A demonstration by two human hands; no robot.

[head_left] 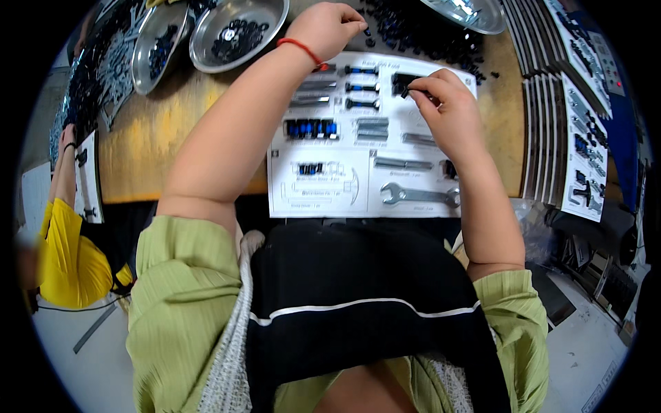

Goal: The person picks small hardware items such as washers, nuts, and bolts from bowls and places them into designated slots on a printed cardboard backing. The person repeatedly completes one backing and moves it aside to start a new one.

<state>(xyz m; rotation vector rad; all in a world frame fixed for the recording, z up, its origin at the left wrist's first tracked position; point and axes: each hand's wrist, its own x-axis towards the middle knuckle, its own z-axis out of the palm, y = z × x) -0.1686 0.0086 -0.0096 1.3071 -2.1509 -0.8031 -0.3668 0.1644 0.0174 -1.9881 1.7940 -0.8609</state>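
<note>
A white printed sheet (282,199) lies on the wooden table in front of me, showing bolts, grey strips and a wrench (418,195). Whether each is printed or real, I cannot tell. My left hand (323,31) is beyond the sheet's far edge, its fingertips pinched at a small black bolt (368,32). Close beside it spreads a loose pile of black bolts (406,24). Over the sheet's upper right, my right hand (451,110) pinches a small black piece (406,93), mostly covered by the fingers. That piece is next to a black block (405,81) on the sheet.
Two metal bowls stand far left: one with black rings (205,31), another with black and blue pieces (142,77). A third bowl (485,26) is far right. Grey metal parts (117,65) heap leftward. Stacked boards (540,131) line the right. A yellow-sleeved co-worker's hand (67,138) reaches in left.
</note>
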